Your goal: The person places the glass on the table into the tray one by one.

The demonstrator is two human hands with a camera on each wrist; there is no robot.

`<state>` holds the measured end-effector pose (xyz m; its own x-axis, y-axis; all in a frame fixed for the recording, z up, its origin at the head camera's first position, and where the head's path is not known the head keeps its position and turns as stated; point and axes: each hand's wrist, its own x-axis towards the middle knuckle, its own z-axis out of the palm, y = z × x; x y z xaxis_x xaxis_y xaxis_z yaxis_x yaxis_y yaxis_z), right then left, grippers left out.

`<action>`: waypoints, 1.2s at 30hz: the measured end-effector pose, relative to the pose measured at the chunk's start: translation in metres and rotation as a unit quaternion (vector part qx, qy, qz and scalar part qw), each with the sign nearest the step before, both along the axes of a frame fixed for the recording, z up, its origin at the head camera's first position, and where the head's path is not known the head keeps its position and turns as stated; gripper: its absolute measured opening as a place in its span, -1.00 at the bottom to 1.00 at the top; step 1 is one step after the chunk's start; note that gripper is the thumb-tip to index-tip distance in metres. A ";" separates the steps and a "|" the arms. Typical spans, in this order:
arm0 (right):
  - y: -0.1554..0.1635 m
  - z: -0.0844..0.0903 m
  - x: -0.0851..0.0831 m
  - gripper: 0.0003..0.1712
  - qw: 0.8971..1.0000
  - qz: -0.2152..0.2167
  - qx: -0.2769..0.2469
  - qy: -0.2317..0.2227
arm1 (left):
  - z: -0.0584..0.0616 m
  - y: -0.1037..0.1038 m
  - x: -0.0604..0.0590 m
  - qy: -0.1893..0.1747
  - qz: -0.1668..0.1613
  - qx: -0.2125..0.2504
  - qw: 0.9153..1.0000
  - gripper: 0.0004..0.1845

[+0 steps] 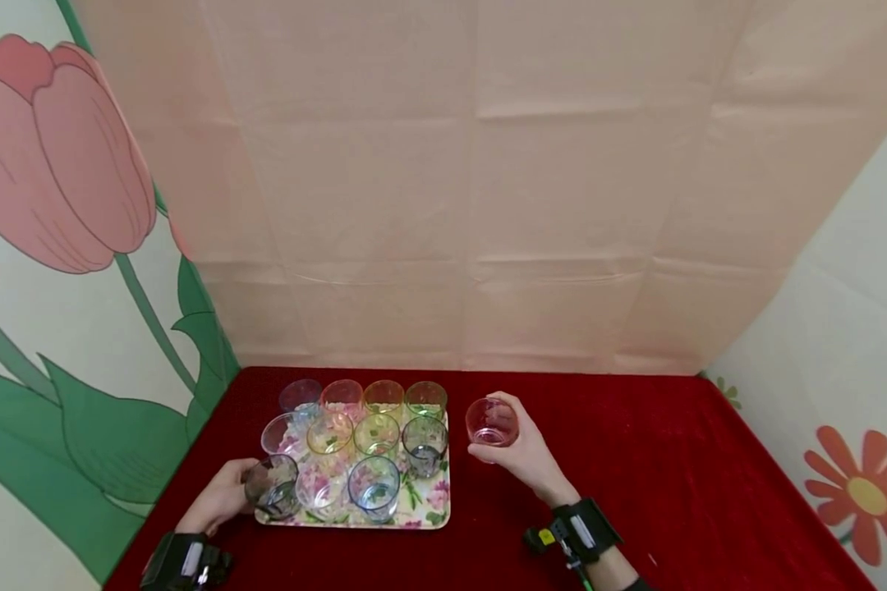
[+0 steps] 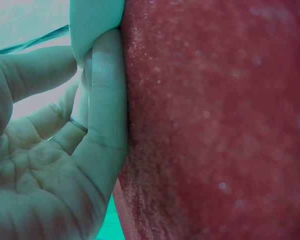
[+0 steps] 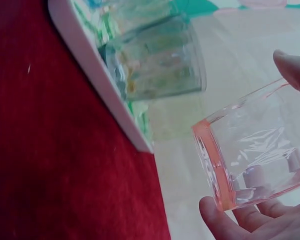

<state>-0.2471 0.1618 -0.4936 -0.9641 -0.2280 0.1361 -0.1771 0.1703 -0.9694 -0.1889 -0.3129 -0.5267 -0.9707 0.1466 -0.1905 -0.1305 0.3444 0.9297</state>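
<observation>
My right hand (image 1: pixel 526 458) holds a clear pink-tinted glass (image 1: pixel 491 423) above the red cloth, just right of the tray. Thumb and fingers span the tumbler from opposite sides, and its thick pink base shows in the right wrist view. At the near left corner of the flowered tray (image 1: pixel 434 520), my left hand (image 1: pixel 225 494) pinches the pale rim (image 2: pixel 96 25) between thumb and fingers. A grey glass (image 1: pixel 272 486) stands close to those fingertips and partly covers them in the head view.
Several tinted glasses stand in rows on the tray, among them a blue one (image 1: pixel 374 487) at the front and a smoky one (image 1: pixel 425 445) at the right edge. Red cloth (image 1: pixel 665 468) covers the table. A beige sheet (image 1: pixel 458 205) hangs behind, with flower-printed walls either side.
</observation>
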 end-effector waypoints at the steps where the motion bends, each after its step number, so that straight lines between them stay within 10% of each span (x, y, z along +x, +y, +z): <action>1: -0.001 0.001 0.001 -0.11 1.000 0.003 0.002 0.002 | 0.000 0.000 0.000 0.000 -0.001 -0.001 1.000 -0.71; 36: -0.029 -0.004 0.036 -0.14 0.981 0.116 0.150 0.042 | 0.002 0.002 0.001 0.003 0.004 0.003 1.000 -0.73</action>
